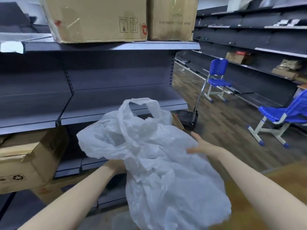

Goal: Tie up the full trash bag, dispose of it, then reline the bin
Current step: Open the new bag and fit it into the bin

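A thin, translucent white plastic bag (156, 156) with loop handles billows in the air in front of me, empty and crumpled. My left hand (116, 166) is mostly hidden behind the bag's left edge and grips it there. On the right, my right hand (199, 145) touches the bag's side with its fingers spread; I cannot see it gripping. No bin and no full trash bag are visible.
Grey metal shelving (99, 103) stands right ahead, with cardboard boxes (93, 19) on top and another box (25, 161) low at the left. A black cart (189, 118) sits behind the bag. Two blue chairs (217, 78) stand in the aisle on the right, on a wooden floor.
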